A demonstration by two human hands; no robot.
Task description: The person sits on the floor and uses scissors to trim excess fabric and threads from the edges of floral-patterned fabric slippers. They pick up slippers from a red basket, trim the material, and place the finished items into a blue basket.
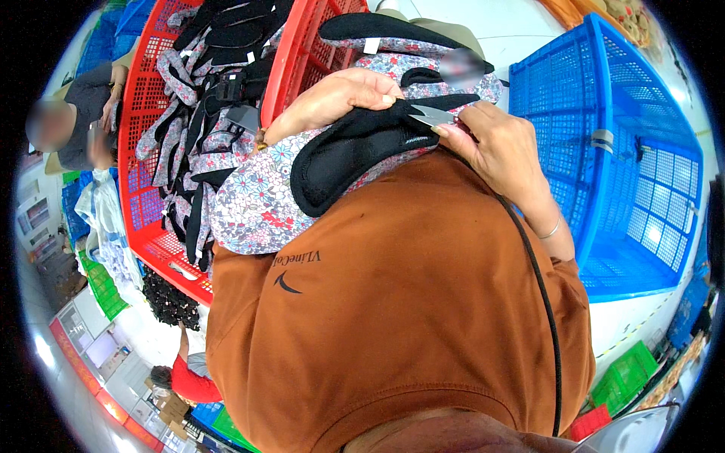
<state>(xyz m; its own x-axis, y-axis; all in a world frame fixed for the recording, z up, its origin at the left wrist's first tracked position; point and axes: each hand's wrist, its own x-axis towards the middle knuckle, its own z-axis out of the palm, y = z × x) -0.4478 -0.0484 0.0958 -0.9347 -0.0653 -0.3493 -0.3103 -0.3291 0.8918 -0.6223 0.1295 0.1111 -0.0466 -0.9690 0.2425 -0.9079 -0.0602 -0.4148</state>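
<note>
Across my front lies a sewn piece of floral fabric (260, 200) with a black padded panel (328, 170) on it. My left hand (343, 97) is closed on the black upper edge of this piece, thumb on top. My right hand (498, 143) is closed round a small pair of metal thread snips (432, 115). The pointed blades lie against the black edge, just right of my left thumb. The snips' handle is mostly hidden in my fingers. Beyond my hands lie more floral pieces with black parts (400, 30).
At left, a red plastic crate (143, 113) is heaped with similar floral and black pieces (215, 98). Blue mesh crates (604, 136) stand at right. Another person (83, 113) is at far left, and one in red (192, 381) is at lower left. A black cord (529, 257) hangs down my shirt.
</note>
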